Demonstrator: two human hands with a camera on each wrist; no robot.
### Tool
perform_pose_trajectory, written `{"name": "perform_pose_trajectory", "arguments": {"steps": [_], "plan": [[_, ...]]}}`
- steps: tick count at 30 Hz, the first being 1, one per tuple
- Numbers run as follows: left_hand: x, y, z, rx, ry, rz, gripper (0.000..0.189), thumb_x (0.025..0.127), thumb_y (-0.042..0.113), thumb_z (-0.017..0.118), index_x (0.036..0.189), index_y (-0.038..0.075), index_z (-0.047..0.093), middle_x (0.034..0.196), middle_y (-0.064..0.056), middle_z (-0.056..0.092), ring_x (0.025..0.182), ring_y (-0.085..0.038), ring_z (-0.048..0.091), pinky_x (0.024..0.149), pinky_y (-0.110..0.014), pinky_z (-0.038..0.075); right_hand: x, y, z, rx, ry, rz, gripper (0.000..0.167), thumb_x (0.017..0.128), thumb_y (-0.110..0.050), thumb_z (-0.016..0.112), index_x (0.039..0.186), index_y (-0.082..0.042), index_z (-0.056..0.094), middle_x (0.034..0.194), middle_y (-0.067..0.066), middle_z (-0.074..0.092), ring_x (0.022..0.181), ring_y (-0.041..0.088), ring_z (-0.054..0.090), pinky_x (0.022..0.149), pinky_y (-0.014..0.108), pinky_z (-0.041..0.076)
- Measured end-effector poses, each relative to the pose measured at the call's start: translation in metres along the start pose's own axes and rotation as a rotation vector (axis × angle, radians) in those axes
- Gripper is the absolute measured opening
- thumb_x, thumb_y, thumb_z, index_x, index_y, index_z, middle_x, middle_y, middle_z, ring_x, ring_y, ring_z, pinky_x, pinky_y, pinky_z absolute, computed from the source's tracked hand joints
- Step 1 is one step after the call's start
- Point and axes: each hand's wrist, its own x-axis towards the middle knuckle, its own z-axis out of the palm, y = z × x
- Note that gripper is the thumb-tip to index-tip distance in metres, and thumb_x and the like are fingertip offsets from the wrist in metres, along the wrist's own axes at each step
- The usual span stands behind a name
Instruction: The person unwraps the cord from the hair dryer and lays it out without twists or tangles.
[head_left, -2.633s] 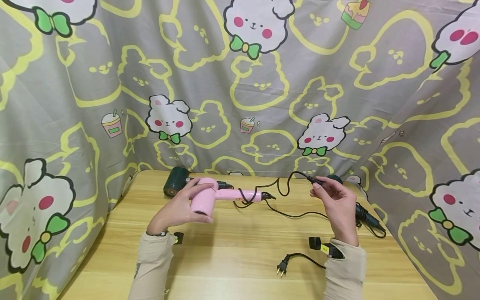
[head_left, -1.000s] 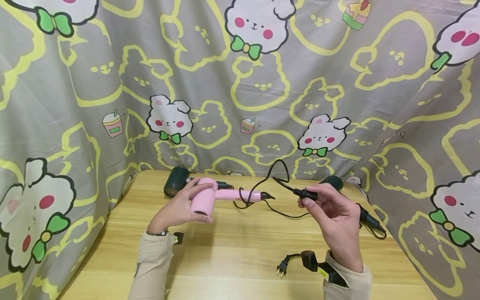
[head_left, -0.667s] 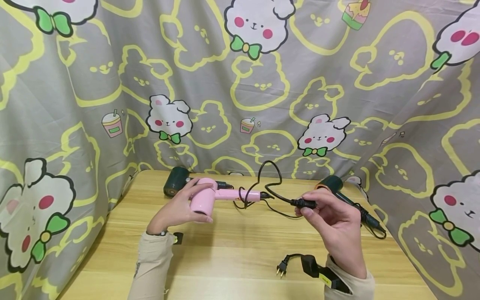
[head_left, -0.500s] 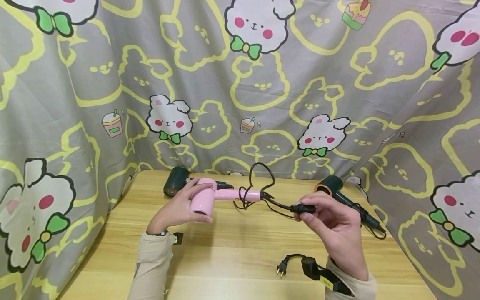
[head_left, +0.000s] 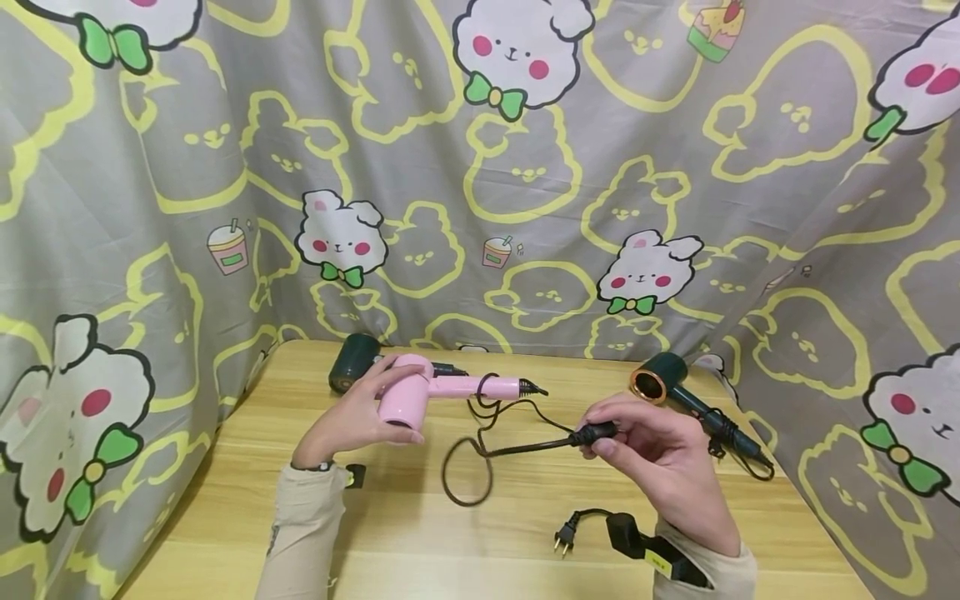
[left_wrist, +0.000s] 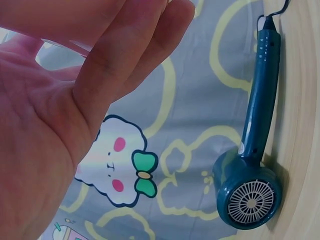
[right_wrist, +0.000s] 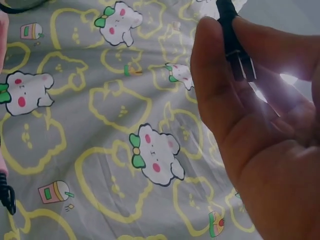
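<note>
My left hand grips the pink hair dryer by its head, the handle pointing right. A black cord comes off the handle's end and also loops round the handle. Thumb and fingers of my right hand pinch the black plug on that cord; its two metal prongs show in the right wrist view, where the plug points towards the palm. Between the hands the cord hangs in a loose loop. Part of the pink head is hidden behind the left fingers.
A dark green hair dryer lies at the back left, partly behind the pink one. Another, its cord wrapped round the handle, lies at the back right. A second black plug rests near the front. Patterned curtain surrounds the wooden table.
My right hand has brought the plug left, down and nearer. The cord's loop, raised above the pink handle before, now hangs below it. My left hand holds the hair dryer as before.
</note>
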Motion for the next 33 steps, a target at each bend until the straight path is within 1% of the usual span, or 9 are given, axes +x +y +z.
{"name": "perform_pose_trajectory", "arguments": {"steps": [5,8,11,15,19,24,29,33], "plan": [[0.001,0.000,-0.001,0.000,0.002,0.007,0.096,0.063,0.049,0.098,0.147,0.035,0.054,0.167,-0.013,0.028,0.122,-0.039,0.056,0.081,-0.042,0.052,0.002,0.002,-0.001,-0.015,-0.046,0.065,0.040,0.087,0.030,0.056,0.120,0.010,0.066,0.115,0.010,0.071,0.088,0.018,0.075,0.075,0.031,0.062],[0.002,0.000,-0.001,0.001,0.004,0.030,0.095,0.064,0.044,0.099,0.147,0.034,0.054,0.165,-0.010,0.032,0.117,-0.035,0.057,0.079,-0.040,0.052,0.004,0.004,-0.001,-0.038,-0.065,0.109,0.038,0.088,0.027,0.057,0.120,0.008,0.067,0.113,0.008,0.072,0.087,0.017,0.074,0.075,0.031,0.062],[0.002,-0.001,-0.002,-0.011,0.007,0.047,0.094,0.065,0.038,0.100,0.147,0.033,0.054,0.162,-0.006,0.036,0.115,-0.033,0.057,0.078,-0.039,0.052,0.005,0.006,-0.001,-0.106,-0.076,0.189,0.033,0.091,0.020,0.062,0.118,0.004,0.069,0.109,0.004,0.072,0.085,0.017,0.073,0.072,0.033,0.061],[0.002,-0.001,-0.003,-0.026,0.008,0.053,0.095,0.064,0.041,0.100,0.147,0.032,0.055,0.160,-0.004,0.037,0.112,-0.032,0.058,0.078,-0.039,0.052,0.007,0.008,-0.003,-0.207,-0.089,0.329,0.025,0.094,0.007,0.068,0.117,-0.004,0.072,0.108,0.001,0.072,0.083,0.018,0.074,0.068,0.034,0.061],[0.001,-0.001,-0.004,-0.029,0.009,0.045,0.097,0.063,0.048,0.098,0.148,0.033,0.054,0.162,-0.005,0.036,0.113,-0.032,0.058,0.079,-0.039,0.052,0.009,0.015,-0.005,-0.257,-0.104,0.417,0.022,0.096,-0.004,0.071,0.116,-0.010,0.073,0.107,0.002,0.073,0.082,0.021,0.074,0.068,0.035,0.061],[-0.001,0.001,-0.005,-0.026,0.007,0.029,0.098,0.063,0.052,0.097,0.148,0.033,0.053,0.164,-0.006,0.033,0.118,-0.034,0.057,0.080,-0.040,0.052,0.011,0.024,-0.009,-0.283,-0.128,0.464,0.020,0.096,-0.010,0.073,0.116,-0.014,0.075,0.104,0.003,0.074,0.082,0.021,0.074,0.071,0.034,0.061],[-0.003,0.002,-0.007,-0.030,0.012,0.029,0.097,0.064,0.050,0.098,0.148,0.034,0.053,0.164,-0.006,0.033,0.116,-0.034,0.057,0.079,-0.040,0.052,0.012,0.032,-0.015,-0.284,-0.158,0.463,0.020,0.097,-0.010,0.072,0.117,-0.013,0.075,0.104,0.005,0.075,0.081,0.021,0.074,0.072,0.035,0.061],[-0.005,0.003,-0.008,-0.032,0.012,0.021,0.097,0.063,0.049,0.098,0.148,0.035,0.053,0.165,-0.006,0.031,0.115,-0.034,0.058,0.079,-0.039,0.052,0.012,0.040,-0.019,-0.310,-0.153,0.495,0.019,0.096,-0.013,0.074,0.115,-0.014,0.076,0.101,0.005,0.075,0.080,0.019,0.074,0.071,0.034,0.061]]}}
